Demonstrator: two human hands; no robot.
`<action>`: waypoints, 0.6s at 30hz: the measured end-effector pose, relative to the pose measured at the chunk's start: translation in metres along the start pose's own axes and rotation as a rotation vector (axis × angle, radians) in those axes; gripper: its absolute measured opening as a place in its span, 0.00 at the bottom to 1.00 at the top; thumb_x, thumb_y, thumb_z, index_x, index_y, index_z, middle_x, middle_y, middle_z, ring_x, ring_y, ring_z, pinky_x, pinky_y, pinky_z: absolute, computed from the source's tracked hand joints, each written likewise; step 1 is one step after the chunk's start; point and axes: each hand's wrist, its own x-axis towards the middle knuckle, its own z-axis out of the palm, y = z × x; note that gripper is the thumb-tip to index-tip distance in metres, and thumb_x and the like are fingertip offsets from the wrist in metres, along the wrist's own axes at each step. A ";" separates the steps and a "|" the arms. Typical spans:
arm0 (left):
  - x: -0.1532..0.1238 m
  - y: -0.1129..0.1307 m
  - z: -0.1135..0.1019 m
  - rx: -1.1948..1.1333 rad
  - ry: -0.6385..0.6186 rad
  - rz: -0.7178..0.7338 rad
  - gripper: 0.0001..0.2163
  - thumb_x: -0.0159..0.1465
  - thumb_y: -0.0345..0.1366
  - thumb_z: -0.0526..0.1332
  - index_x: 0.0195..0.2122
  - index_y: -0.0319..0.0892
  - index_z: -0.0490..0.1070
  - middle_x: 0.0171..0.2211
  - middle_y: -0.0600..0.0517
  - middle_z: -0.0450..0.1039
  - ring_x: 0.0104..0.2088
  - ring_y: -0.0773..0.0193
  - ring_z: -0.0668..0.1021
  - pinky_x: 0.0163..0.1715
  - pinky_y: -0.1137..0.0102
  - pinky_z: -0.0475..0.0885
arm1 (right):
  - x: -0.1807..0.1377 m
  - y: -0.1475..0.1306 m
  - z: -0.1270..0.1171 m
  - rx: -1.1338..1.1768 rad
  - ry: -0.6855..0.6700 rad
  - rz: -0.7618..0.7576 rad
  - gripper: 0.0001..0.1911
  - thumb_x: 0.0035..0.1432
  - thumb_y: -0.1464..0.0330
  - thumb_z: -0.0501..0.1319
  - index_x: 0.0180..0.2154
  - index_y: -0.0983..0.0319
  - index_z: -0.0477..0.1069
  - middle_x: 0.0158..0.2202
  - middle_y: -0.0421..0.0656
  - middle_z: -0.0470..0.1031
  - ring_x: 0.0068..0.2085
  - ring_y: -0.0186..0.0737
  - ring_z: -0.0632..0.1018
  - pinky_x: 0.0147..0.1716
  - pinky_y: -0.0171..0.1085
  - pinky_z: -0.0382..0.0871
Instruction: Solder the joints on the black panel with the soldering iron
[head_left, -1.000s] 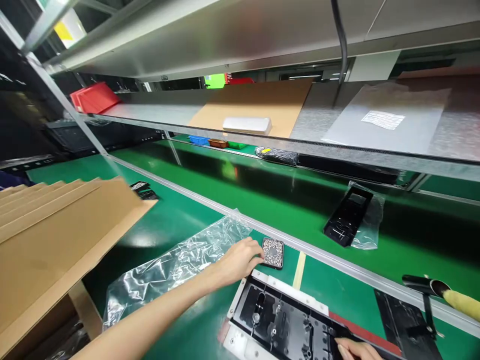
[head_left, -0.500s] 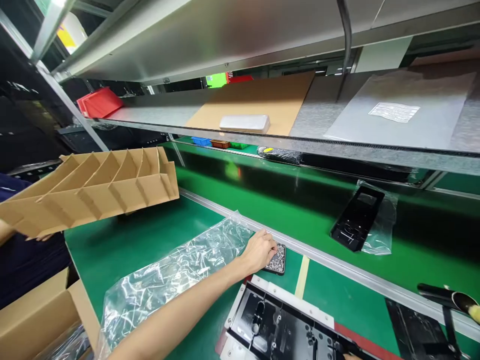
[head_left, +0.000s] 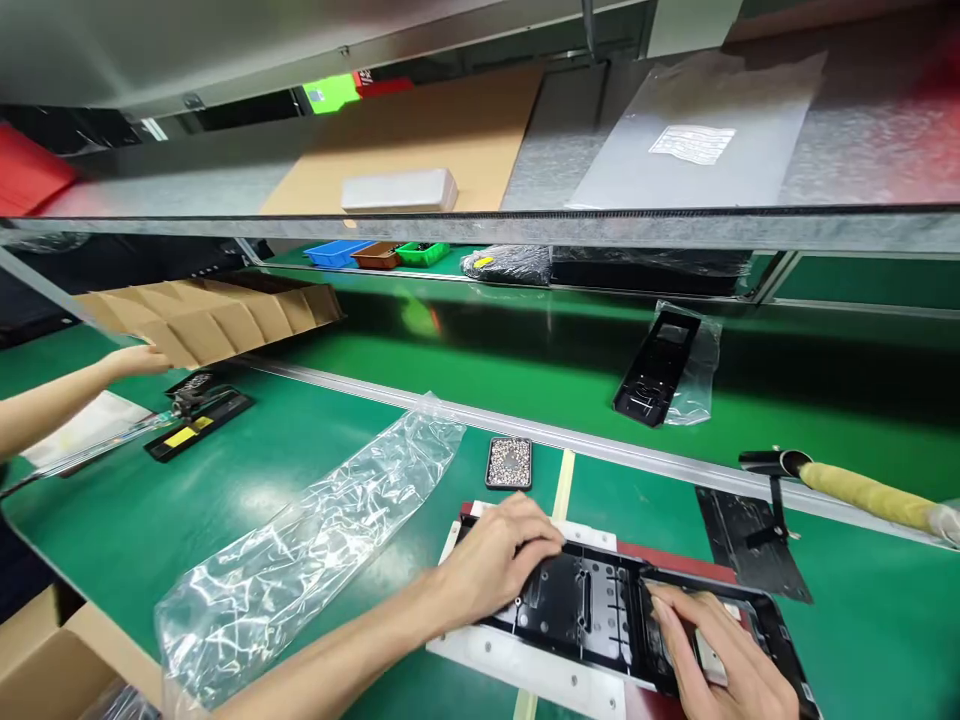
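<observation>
A long black plastic housing (head_left: 615,610) lies in a white-and-red fixture (head_left: 517,655) on the green bench. My left hand (head_left: 499,560) is over the housing's left end, its fingers bent together in a pinch. Whatever they hold is hidden. Over the right half is my right hand (head_left: 724,650), thumb and fingertips close together at an inner edge of the housing; I cannot make out what is between them. A light object shows partly beneath that hand. Behind the left hand sits a small black tray of tiny metal screws (head_left: 510,463).
A clear plastic bag (head_left: 315,550) lies left of my forearm. Another person's hand (head_left: 139,360) grips a cardboard divider (head_left: 225,320). A black part (head_left: 656,370) lies on the green surface beyond the metal rail. A yellow-wrapped tool (head_left: 870,495) rests in a holder at right.
My left hand has moved from the screw tray to the housing. My right hand has come fully into view. The cardboard divider has shifted away, and the camera has turned.
</observation>
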 end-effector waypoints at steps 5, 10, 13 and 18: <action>-0.018 0.006 0.023 0.063 -0.104 0.262 0.08 0.74 0.28 0.60 0.43 0.40 0.80 0.40 0.51 0.82 0.42 0.61 0.77 0.45 0.68 0.73 | 0.006 -0.011 -0.001 0.090 0.011 0.098 0.07 0.71 0.76 0.62 0.49 0.64 0.76 0.43 0.45 0.81 0.41 0.39 0.81 0.52 0.40 0.72; -0.020 0.004 0.033 0.188 -0.135 0.339 0.07 0.74 0.28 0.60 0.41 0.40 0.79 0.37 0.51 0.80 0.39 0.62 0.75 0.39 0.68 0.72 | 0.000 -0.009 -0.002 0.100 0.005 0.097 0.09 0.71 0.77 0.63 0.50 0.64 0.75 0.44 0.44 0.81 0.42 0.39 0.81 0.55 0.41 0.72; -0.020 0.003 0.037 0.282 -0.180 0.363 0.08 0.74 0.27 0.59 0.42 0.41 0.77 0.37 0.51 0.78 0.39 0.61 0.73 0.40 0.66 0.71 | -0.004 -0.007 0.000 0.107 0.011 0.095 0.10 0.70 0.78 0.63 0.51 0.64 0.74 0.45 0.45 0.81 0.42 0.39 0.82 0.55 0.40 0.73; -0.020 0.005 0.039 0.294 -0.206 0.364 0.06 0.74 0.28 0.59 0.43 0.41 0.77 0.37 0.51 0.78 0.38 0.60 0.72 0.39 0.66 0.70 | -0.008 -0.005 0.000 0.082 0.021 0.084 0.10 0.70 0.77 0.63 0.51 0.64 0.74 0.45 0.45 0.82 0.43 0.38 0.83 0.57 0.39 0.74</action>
